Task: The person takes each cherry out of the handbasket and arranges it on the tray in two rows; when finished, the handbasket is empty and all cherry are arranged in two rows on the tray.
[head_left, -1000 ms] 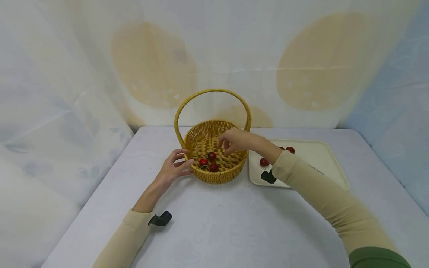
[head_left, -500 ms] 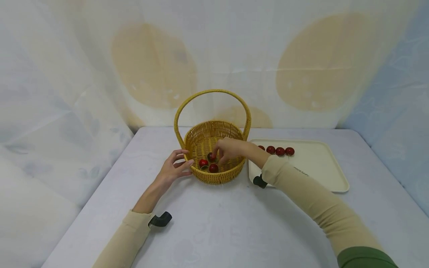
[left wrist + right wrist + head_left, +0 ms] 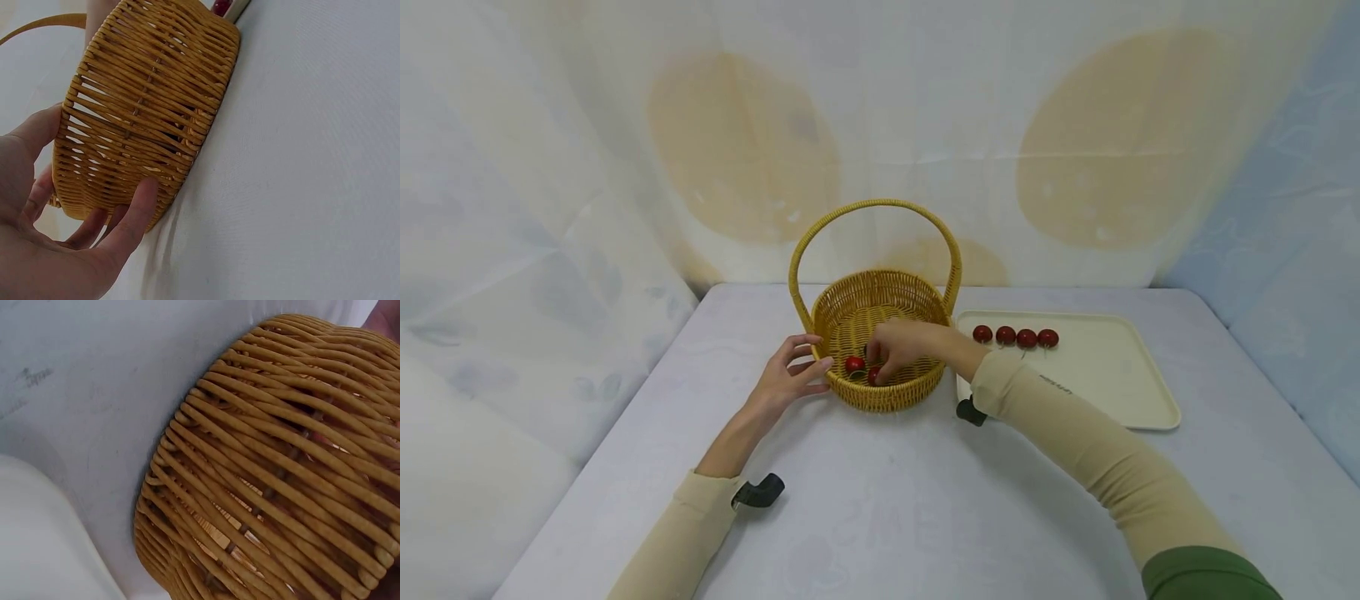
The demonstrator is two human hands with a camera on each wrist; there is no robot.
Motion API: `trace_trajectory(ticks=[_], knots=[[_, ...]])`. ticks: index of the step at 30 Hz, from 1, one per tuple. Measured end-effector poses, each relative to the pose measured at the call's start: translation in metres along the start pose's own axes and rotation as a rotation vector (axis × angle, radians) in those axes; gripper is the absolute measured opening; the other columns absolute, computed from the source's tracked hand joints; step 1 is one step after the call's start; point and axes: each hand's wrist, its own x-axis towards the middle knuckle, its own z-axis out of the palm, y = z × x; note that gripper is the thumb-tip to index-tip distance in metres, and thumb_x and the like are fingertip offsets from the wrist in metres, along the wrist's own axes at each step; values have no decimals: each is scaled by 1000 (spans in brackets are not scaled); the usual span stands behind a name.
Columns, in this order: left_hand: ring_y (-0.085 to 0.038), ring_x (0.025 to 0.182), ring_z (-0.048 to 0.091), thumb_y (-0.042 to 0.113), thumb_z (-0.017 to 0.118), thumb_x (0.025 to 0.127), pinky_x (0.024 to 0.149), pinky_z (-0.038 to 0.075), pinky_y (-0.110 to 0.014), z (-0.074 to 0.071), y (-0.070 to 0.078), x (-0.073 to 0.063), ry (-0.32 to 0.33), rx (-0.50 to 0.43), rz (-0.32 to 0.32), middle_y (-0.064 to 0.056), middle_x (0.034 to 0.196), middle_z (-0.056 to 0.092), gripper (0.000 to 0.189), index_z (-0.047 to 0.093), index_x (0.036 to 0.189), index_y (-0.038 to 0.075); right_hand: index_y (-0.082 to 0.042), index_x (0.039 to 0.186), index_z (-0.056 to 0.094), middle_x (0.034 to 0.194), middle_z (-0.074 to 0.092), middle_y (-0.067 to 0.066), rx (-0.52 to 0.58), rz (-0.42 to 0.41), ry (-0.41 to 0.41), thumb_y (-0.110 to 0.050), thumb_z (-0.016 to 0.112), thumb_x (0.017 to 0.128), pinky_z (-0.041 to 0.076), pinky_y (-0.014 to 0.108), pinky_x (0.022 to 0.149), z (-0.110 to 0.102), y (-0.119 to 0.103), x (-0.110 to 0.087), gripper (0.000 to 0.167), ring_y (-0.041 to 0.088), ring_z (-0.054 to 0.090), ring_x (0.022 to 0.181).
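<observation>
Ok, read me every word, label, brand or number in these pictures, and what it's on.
Nothing is legible.
Cream tray: small dark lettering, too small to read.
Pale tabletop, head view: faint letter-like shapes, too faint to read.
Right wrist view: dark marks, too blurred to tell if they're letters.
Wicker basket: no text seen.

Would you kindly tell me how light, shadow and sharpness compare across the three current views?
Head: light is diffuse, with a soft shadow on the table below the right sleeve; left wrist: the basket weave looks fairly crisp; right wrist: the tray looks pale and almost featureless.
</observation>
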Motion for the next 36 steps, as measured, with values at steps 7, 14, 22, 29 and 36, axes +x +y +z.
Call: trace_trajectory(ticks=[7, 14, 22, 29, 36], knots=[[-33, 127, 53, 31, 71, 91, 96, 56, -51, -1, -10, 5, 9, 19, 36, -15, 144, 36, 61, 40, 140, 16, -7, 112, 72, 104, 75, 7, 21, 18, -8, -24, 78, 85, 61, 24, 80, 4, 2, 3, 33, 14, 70, 91], [-35, 129, 51, 30, 71, 91, 96, 56, -51, 0, -11, 7, 9, 22, 30, -15, 146, 35, 63, 38, 143, 15, -7, 111, 73, 103, 75, 6, 37, 19, -10, -22, 77, 86, 60, 23, 81, 4, 1, 2, 30, 13, 70, 91], [-34, 128, 52, 31, 71, 91, 95, 57, -49, 0, -11, 7, 6, 24, 38, -15, 145, 36, 64, 38, 142, 12, -8, 111, 72, 104, 74, 5, 8, 20, 0, -23, 77, 87, 60, 25, 82, 3, 6, -2, 29, 13, 69, 92], [-34, 127, 53, 33, 72, 90, 95, 56, -51, -1, -10, 6, 21, 35, 35, -14, 145, 37, 60, 41, 139, 17, -10, 110, 72, 103, 74, 5, 19, 26, 13, -22, 76, 87, 59, 26, 80, -6, 8, -10, 26, 13, 68, 91], [-33, 125, 53, 30, 72, 90, 95, 56, -52, -1, -10, 6, 13, 19, 45, -17, 145, 36, 59, 41, 139, 16, -10, 114, 71, 102, 73, 6, -12, -2, 48, -22, 77, 86, 59, 28, 80, -19, 9, -23, 31, 16, 68, 94]])
